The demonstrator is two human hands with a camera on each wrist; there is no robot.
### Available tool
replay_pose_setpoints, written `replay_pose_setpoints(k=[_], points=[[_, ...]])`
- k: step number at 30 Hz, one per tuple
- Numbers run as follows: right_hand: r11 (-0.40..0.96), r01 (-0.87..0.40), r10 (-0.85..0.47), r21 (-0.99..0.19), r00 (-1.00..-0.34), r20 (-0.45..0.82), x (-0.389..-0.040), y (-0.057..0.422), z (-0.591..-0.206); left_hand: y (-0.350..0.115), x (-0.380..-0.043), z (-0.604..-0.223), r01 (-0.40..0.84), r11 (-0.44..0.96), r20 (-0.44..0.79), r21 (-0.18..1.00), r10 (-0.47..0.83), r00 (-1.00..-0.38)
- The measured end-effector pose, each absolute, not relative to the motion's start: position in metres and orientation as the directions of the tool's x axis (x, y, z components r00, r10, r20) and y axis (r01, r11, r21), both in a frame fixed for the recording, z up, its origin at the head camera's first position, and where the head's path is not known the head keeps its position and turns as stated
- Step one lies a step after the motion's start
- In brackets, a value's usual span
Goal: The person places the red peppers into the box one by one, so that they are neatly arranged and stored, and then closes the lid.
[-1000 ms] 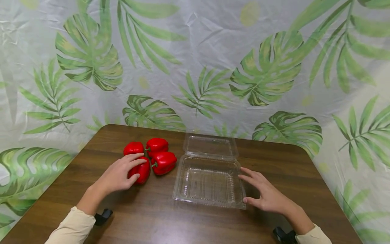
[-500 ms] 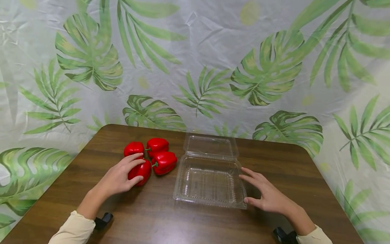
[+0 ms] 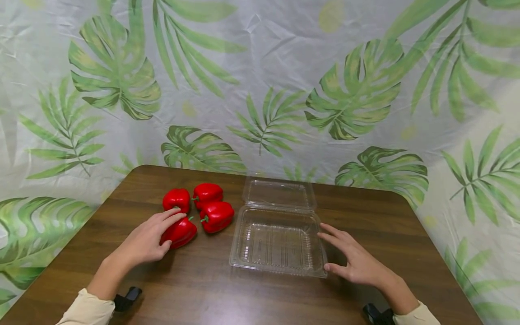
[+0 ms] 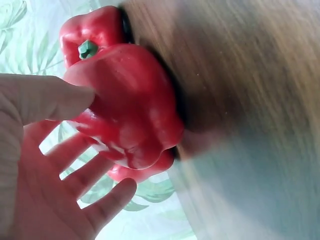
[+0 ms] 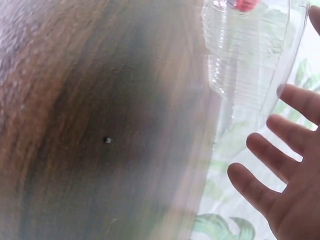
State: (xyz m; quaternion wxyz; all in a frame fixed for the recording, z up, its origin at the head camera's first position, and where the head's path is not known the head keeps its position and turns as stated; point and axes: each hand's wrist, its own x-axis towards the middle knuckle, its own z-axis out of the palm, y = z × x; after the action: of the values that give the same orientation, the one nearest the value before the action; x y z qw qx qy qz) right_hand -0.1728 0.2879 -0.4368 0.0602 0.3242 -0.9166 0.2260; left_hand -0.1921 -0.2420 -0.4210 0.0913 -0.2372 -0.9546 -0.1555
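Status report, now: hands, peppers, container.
Left hand at nearest red pepper. Right hand at clear container. No pepper inside. Lid folded back, seemingly not in the way.

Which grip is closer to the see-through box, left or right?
Right. The right grip is at the right edge of the see-through box. The left grip is farther, off to the left, at the front red pepper.

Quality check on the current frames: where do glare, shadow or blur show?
Head view: pale glare on the brown wood-grain table near the bottom edge, highlights on the glossy red bell peppers; left wrist view: table grain smeared, a dark shadow beside the nearest pepper; right wrist view: hazy, the clear plastic hinged container fading into the pale leaf-printed backdrop.
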Motion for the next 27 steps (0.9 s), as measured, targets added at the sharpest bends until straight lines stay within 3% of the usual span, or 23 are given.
replay_pose_setpoints(k=[9, 27], points=[[0.684, -0.624, -0.574, -0.377, -0.780, 0.249, -0.1726, 0.2869, -0.4365, -0.2439, -0.1918, -0.4233, 0.450, 0.833, 0.204, 0.323, 0.403, -0.892], [0.680, -0.625, -0.567, -0.383, -0.780, 0.264, -0.1715, 0.2870, -0.4397, -0.2435, -0.1947, -0.4245, 0.415, 0.845, 0.188, 0.338, 0.371, -0.909]])
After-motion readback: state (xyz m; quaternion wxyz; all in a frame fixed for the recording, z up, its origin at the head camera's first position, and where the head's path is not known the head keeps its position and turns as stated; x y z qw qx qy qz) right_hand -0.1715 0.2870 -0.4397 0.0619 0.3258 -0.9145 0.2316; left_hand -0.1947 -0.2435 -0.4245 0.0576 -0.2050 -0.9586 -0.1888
